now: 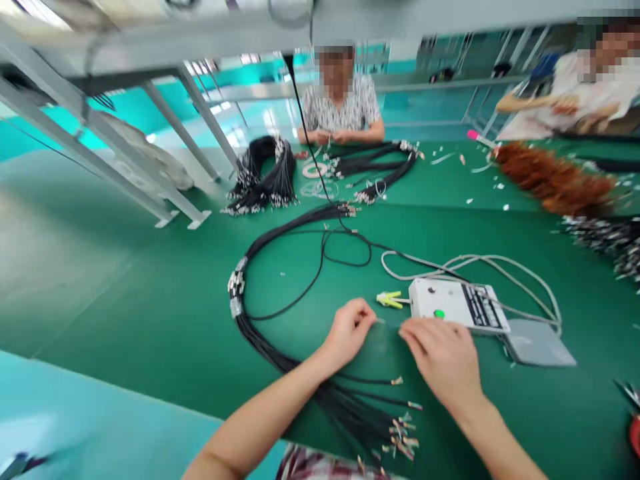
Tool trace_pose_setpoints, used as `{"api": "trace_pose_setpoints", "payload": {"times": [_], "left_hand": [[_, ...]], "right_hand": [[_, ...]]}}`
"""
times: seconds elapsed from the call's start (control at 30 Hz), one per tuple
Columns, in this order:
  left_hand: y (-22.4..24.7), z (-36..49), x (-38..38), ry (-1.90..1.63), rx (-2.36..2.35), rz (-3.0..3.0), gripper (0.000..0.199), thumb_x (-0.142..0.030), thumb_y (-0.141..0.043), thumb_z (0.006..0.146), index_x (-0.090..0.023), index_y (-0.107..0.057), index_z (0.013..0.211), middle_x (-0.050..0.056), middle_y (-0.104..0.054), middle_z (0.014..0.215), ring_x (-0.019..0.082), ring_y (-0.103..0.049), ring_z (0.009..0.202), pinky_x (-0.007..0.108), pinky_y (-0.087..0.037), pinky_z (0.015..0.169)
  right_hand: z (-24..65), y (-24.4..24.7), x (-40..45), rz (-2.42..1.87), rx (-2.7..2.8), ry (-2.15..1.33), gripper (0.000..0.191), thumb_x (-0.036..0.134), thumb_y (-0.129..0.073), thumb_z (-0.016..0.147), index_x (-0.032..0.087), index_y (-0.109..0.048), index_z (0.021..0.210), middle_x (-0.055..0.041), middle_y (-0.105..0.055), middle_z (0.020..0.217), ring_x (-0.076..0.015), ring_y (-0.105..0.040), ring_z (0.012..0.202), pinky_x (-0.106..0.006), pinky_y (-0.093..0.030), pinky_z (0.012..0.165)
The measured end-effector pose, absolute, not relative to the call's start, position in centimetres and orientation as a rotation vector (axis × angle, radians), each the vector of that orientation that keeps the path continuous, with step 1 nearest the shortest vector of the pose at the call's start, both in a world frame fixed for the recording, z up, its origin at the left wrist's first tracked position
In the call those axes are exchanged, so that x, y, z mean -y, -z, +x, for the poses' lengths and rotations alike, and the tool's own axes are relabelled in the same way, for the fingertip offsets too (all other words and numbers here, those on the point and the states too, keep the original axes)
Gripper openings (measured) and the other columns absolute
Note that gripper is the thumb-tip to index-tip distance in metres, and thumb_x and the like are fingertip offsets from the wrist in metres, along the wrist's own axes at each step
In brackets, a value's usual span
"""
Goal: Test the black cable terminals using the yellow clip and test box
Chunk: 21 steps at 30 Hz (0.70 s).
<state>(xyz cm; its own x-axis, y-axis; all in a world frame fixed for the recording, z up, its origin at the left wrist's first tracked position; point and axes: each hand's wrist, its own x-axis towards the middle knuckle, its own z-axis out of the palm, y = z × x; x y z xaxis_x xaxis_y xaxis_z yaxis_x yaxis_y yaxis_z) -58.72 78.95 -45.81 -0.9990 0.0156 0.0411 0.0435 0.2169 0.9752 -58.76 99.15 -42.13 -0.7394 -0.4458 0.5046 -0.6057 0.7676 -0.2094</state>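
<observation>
Over the green table, the thumb and forefinger of my left hand pinch a thin pale strand that sticks out to the right. My right hand is just across from it, its fingers bent and pressed together; anything inside them is hidden. Directly behind the right hand is a white box with a green button and a yellow clip on its left side. A curved bundle of black cables passes beneath my left forearm, its stripped, coloured wire ends fanned out near my body.
A grey cable loops behind the box, beside a grey flat pad. More black cable bundles and brown fibrous material lie farther back. Red-handled cutters are at the right edge. Two people sit across, and metal legs stand left.
</observation>
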Motion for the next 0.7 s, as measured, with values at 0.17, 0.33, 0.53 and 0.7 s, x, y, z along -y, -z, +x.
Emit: {"api": "trace_pose_setpoints", "payload": {"times": [0.17, 0.33, 0.53, 0.7], "left_hand": [[45.1, -61.1, -77.0, 2.079, 2.406, 0.147, 0.013, -0.025, -0.06, 0.087, -0.017, -0.055, 0.078, -0.005, -0.047, 0.061, 0.007, -0.04, 0.051, 0.02, -0.026, 0.048], [44.7, -62.2, -77.2, 2.151, 2.372, 0.207, 0.014, -0.025, -0.061, 0.086, -0.017, -0.054, 0.077, -0.004, -0.049, 0.065, 0.006, -0.039, 0.049, 0.021, -0.026, 0.047], [45.5, -62.8, -77.6, 2.187, 2.371, 0.218, 0.015, -0.026, -0.063, 0.086, -0.017, -0.054, 0.077, -0.004, -0.048, 0.064, 0.005, -0.038, 0.048, 0.021, -0.023, 0.045], [46.3, -63.1, -77.9, 2.152, 2.405, 0.236, 0.016, -0.024, -0.064, 0.086, -0.018, -0.054, 0.076, -0.005, -0.046, 0.061, 0.005, -0.036, 0.045, 0.02, -0.022, 0.044]], "right_hand": [[-64.1, 40.0, -97.9, 0.938, 2.643, -0.086, 0.018, 0.025, -0.067, 0.091, 0.018, -0.069, 0.108, -0.0061, -0.074, 0.114, -0.0253, -0.058, 0.106, -0.04, -0.029, 0.086], [-66.4, 40.9, -96.6, 1.059, 2.823, 0.164, 0.008, 0.021, -0.065, 0.09, 0.016, -0.069, 0.093, -0.0094, -0.075, 0.097, -0.0272, -0.057, 0.099, -0.042, -0.026, 0.084], [-66.5, 41.6, -96.7, 1.124, 2.769, 0.217, 0.01, 0.015, -0.059, 0.09, 0.016, -0.068, 0.084, -0.0072, -0.072, 0.084, -0.0243, -0.057, 0.087, -0.041, -0.026, 0.083], [-67.2, 42.3, -97.0, 1.172, 2.713, 0.135, 0.026, 0.016, -0.048, 0.095, 0.019, -0.065, 0.075, -0.0044, -0.067, 0.072, -0.0216, -0.055, 0.08, -0.042, -0.028, 0.082]]}}
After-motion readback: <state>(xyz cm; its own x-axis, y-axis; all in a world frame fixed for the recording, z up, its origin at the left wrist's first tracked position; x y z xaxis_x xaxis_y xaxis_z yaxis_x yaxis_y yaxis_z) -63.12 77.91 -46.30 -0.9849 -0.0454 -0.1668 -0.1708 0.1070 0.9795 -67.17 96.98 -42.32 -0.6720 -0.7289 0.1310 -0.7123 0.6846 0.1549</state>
